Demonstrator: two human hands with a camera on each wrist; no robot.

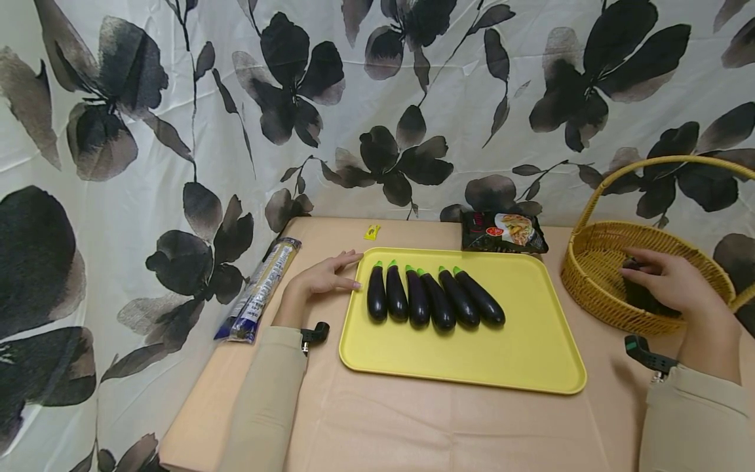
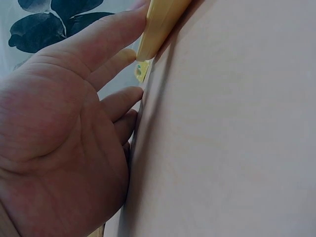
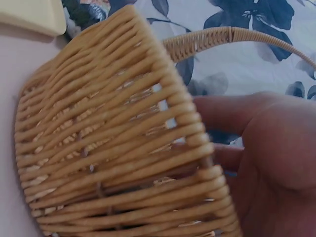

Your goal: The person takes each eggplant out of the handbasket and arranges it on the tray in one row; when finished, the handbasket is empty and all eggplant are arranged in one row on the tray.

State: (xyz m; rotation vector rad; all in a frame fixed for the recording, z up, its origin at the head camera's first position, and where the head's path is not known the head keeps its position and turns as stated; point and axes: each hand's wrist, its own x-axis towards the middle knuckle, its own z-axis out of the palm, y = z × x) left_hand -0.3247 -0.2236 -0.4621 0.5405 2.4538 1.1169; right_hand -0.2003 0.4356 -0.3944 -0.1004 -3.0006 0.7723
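On the yellow tray (image 1: 448, 367) several dark purple eggplants (image 1: 439, 301) with green tops lie side by side. My left hand (image 1: 324, 274) is at the tray's left edge, its fingers fairly straight; the thumb touches the rim, as the left wrist view shows beside the tray edge (image 2: 160, 24). Over the wicker basket (image 1: 596, 282) on the right, my right hand (image 1: 678, 282) reaches in and pinches a dark object (image 1: 645, 294), mostly covered by the hand and its kind unclear. In the right wrist view, the basket's woven wall (image 3: 108, 128) hides the fingertips.
Behind the tray lies a black food packet (image 1: 504, 232), close to its back edge. A small yellow wrapper (image 1: 372, 232) sits farther left. A long blue-and-silver package (image 1: 262, 288) lies along the table's left edge. The basket's tall handle (image 1: 655, 159) arches above its opening.
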